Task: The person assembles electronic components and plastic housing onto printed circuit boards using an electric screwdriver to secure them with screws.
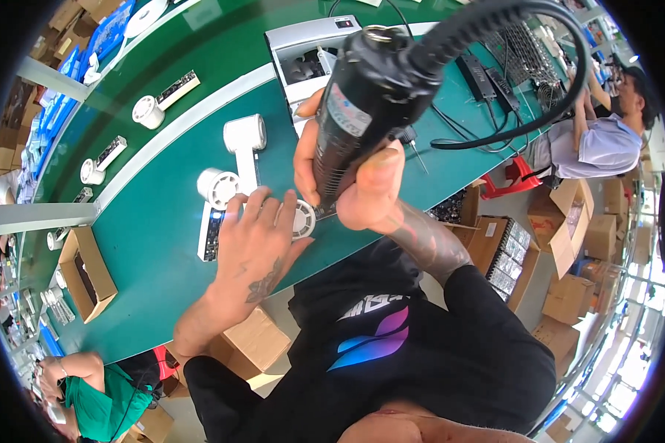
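My right hand (pixel 369 177) is wrapped round a black electric screwdriver (pixel 362 103), its thick cable leaving from the top. The tool is upright, its lower end close to the round grille of a white handheld fan (pixel 302 221). My left hand (pixel 255 240) lies over that fan, with the grille between the fingers and thumb; the rest of the fan is mostly hidden. Just beyond my left fingers sits another white fan (pixel 219 187) with an exposed circuit board in its handle. A third white fan (pixel 245 135) lies farther off.
A grey-white machine (pixel 307 55) stands at the back of the green bench (pixel 155 273). More fan units (pixel 149 112) lie behind the pale rail. An open cardboard box (pixel 87 273) is at left. Black power adapters (pixel 488 81) and cables lie at right. Co-workers (pixel 606 136) sit on both sides.
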### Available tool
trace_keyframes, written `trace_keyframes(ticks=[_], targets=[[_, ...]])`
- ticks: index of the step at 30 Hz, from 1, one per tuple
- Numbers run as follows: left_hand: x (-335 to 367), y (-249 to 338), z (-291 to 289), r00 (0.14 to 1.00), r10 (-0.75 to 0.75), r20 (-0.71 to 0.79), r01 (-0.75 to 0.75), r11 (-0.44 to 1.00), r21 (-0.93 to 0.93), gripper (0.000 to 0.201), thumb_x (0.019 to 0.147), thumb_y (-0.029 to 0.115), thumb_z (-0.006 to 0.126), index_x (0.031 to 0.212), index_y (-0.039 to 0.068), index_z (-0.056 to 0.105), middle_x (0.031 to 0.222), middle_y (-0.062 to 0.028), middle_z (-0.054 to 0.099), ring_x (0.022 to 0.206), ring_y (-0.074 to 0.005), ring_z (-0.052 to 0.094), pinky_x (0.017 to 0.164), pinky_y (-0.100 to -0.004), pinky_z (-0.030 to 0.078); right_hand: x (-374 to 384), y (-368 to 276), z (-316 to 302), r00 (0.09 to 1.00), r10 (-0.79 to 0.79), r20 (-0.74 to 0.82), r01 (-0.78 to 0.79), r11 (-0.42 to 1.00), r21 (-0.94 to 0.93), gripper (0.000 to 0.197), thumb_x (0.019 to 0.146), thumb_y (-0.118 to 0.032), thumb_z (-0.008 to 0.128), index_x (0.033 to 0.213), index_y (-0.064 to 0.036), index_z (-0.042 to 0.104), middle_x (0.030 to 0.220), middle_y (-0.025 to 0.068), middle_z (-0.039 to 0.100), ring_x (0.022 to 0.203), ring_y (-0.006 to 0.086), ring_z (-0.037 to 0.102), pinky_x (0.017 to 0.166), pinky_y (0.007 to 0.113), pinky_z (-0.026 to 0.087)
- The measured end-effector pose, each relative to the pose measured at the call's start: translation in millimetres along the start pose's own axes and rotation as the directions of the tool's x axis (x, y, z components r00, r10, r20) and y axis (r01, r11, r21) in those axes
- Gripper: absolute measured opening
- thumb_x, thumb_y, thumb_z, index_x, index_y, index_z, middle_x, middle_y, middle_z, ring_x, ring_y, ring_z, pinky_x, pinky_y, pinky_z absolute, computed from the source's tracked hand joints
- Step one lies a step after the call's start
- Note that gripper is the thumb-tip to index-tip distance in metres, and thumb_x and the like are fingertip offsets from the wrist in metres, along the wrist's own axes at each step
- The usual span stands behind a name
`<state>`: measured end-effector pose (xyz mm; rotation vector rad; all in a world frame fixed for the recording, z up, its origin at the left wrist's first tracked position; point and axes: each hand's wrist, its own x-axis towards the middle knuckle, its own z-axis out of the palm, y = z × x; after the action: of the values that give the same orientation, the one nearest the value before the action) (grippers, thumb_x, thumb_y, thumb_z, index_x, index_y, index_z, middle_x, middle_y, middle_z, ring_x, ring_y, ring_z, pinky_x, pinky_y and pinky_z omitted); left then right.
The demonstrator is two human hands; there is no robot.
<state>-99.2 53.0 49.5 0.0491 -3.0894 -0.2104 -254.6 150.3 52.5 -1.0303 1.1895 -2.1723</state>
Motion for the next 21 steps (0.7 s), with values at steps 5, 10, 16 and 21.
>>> trace_keyframes(ticks=[5, 10, 16, 21], targets=[[0.0, 0.8, 0.2, 1.0, -0.01, 0.011, 0.01, 1.0, -0.01, 0.063, 0.077, 0.033, 0.083, 0.125, -0.002, 0.064, 0.102, -0.011, 0.065, 0.116, -0.0271, 0.058, 0.099, -0.0438, 0.043, -2.3, 11.8, -1.5, 1.0, -0.025, 0.003, 0.025, 1.0, 0.007, 0.097, 0.09, -0.081, 0.046, 0.121, 0.0112, 0.043, 0.064, 0.0102, 0.057, 0.047, 0.0125, 0.052, 0.046, 0.026, 0.041], [-0.2, -3.5, 1.2, 1.0, 0.017, 0.008, -0.017, 1.0, -0.023, 0.063, 0.076, 0.033, 0.084, 0.124, -0.003, 0.064, 0.101, -0.0114, 0.066, 0.117, -0.0273, 0.058, 0.099, -0.0428, 0.044, -9.6, 17.5, -2.2, 0.999, 0.001, 0.053, -0.002, 1.0, 0.018, 0.097, 0.088, -0.083, 0.049, 0.118, 0.0095, 0.043, 0.065, 0.0106, 0.059, 0.048, 0.0124, 0.052, 0.046, 0.025, 0.041], [2.6, -2.5, -0.1, 0.999, 0.044, -0.004, -0.044, 0.998, -0.037, 0.062, 0.076, 0.032, 0.084, 0.123, -0.004, 0.064, 0.101, -0.0129, 0.066, 0.117, -0.0285, 0.058, 0.098, -0.0422, 0.044, -12.6, 19.4, -5.3, 0.998, 0.018, 0.062, -0.019, 1.0, 0.02, 0.1, 0.083, -0.086, 0.052, 0.118, 0.0076, 0.046, 0.065, 0.0109, 0.06, 0.048, 0.0121, 0.051, 0.047, 0.025, 0.041], [3.9, -1.9, 2.9, 0.999, 0.032, 0.007, -0.031, 0.997, -0.07, 0.062, 0.075, 0.031, 0.084, 0.122, -0.004, 0.065, 0.102, -0.0134, 0.066, 0.117, -0.0292, 0.057, 0.097, -0.0426, 0.045, -15.2, 5.0, -17.7, 0.983, 0.176, 0.043, -0.178, 0.983, 0.053, 0.105, 0.073, -0.093, 0.055, 0.119, 0.002, 0.048, 0.067, 0.0111, 0.062, 0.046, 0.016, 0.054, 0.044, 0.028, 0.044]])
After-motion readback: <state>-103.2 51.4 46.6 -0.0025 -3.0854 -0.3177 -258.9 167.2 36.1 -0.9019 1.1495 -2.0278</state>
